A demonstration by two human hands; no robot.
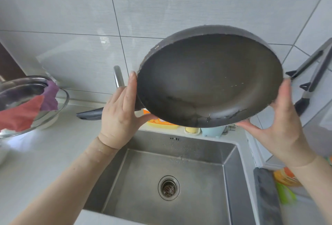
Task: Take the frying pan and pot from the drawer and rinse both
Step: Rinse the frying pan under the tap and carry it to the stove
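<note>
The sink (179, 167) lies below me, drain (168, 187) at its middle. Above it my left hand (121, 115) and right hand (280, 126) hold the pan (210, 83) tilted, fingers straight along its rim, thumbs under its lower edge. Behind the sink's far edge, an orange label (158, 121), unreadable.

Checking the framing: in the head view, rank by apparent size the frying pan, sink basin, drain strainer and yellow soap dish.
1. frying pan, held close to the camera, so perhaps exaggerated
2. sink basin
3. drain strainer
4. yellow soap dish, partly hidden
</note>
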